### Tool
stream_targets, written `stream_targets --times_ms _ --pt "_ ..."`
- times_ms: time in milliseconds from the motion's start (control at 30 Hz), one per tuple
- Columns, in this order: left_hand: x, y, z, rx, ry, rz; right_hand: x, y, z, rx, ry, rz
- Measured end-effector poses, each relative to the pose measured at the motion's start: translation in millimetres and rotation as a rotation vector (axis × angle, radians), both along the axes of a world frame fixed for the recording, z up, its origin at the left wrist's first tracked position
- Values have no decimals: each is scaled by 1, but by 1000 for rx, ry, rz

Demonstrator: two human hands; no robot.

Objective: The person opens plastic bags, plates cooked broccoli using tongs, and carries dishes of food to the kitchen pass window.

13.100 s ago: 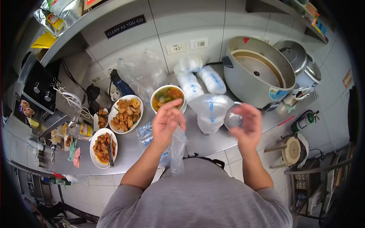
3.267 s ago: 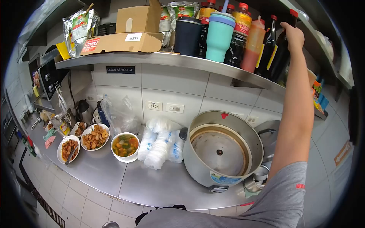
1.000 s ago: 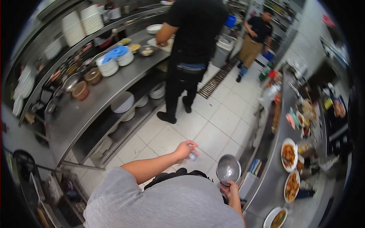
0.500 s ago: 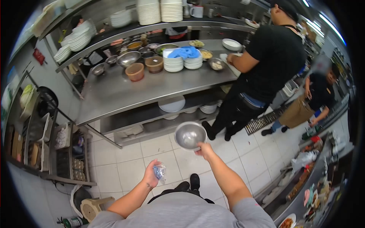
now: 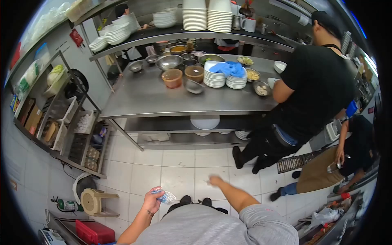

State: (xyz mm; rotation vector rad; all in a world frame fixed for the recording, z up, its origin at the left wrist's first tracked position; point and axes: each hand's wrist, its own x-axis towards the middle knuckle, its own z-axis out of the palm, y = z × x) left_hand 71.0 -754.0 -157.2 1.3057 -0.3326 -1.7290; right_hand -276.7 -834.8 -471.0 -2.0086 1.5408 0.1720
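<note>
My left hand [image 5: 152, 198] is closed around a crumpled clear plastic bundle [image 5: 166, 197] with blue marks. My right hand [image 5: 216, 180] is stretched forward above the tiled floor, smeared by motion, and its fingers cannot be made out. A tilted metal bowl [image 5: 194, 86] shows at the steel table [image 5: 163, 103], in front of two brown tubs [image 5: 172, 78] and left of stacked white plates [image 5: 214, 79] with a blue cloth [image 5: 228, 69] on top. Whether the bowl rests flat on the table cannot be made out.
A person in black [image 5: 314, 90] stands at the table's right end, and another person in a brown apron [image 5: 320, 171] is behind at the right. A beige stool [image 5: 96, 201], a fire extinguisher [image 5: 67, 205] and a rack [image 5: 61, 122] stand at the left. A red box [image 5: 94, 232] is lower left.
The metal bowl has left my right hand and now shows at the table beside the brown tubs. The view has turned right toward the table. My left hand still holds the plastic bundle.
</note>
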Motion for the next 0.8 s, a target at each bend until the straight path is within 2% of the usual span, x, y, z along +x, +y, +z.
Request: stream_targets --times_ms 33,67,100,133,167,233,300,367,433,467,500,533,567,600,700,767,800 --pt "-8 -6 -13 -29 28 -41 -23 71 12 357 89 -11" --pt "-17 -10 -20 -60 53 -79 -88 173 -100 410 30 -9" --pt "-34 -15 -15 -56 63 -90 -139 257 -162 465 -28 -9" --pt "-58 -28 -3 -24 47 -141 -159 330 -63 723 3 -568" --pt "-80 -40 7 9 28 -192 -175 371 -5 794 -26 -928" --pt "-111 -68 -5 -67 61 -375 -193 420 50 799 -94 -1283" --pt "-148 -97 -14 -116 15 -458 -196 438 85 759 -170 -1494" --pt "-188 -127 3 -109 15 -486 -191 431 102 697 -257 -1630" --pt "-207 -186 -36 -210 -60 -387 -176 391 105 626 -375 -1687" --pt "-210 -230 -56 -220 -64 -246 -164 366 112 591 -428 -1699" --pt "-204 -280 -74 -228 -72 -103 -175 379 -6 565 -948 -1979" --pt "-194 -330 -93 -222 -53 -2 -153 319 35 481 -791 -1938" --pt "-185 -372 -104 -201 41 152 -153 291 27 345 -732 -1512" --pt "-191 -391 -71 -139 -74 277 -140 249 42 234 -815 -1643" --pt "-178 -461 -69 -249 -80 146 -128 169 73 230 -749 -1599" --pt "-185 -477 -64 -87 -59 88 -124 134 86 224 -658 -1535" --pt "-188 -474 -77 -120 -94 -21 -123 119 94 230 -594 -1490"
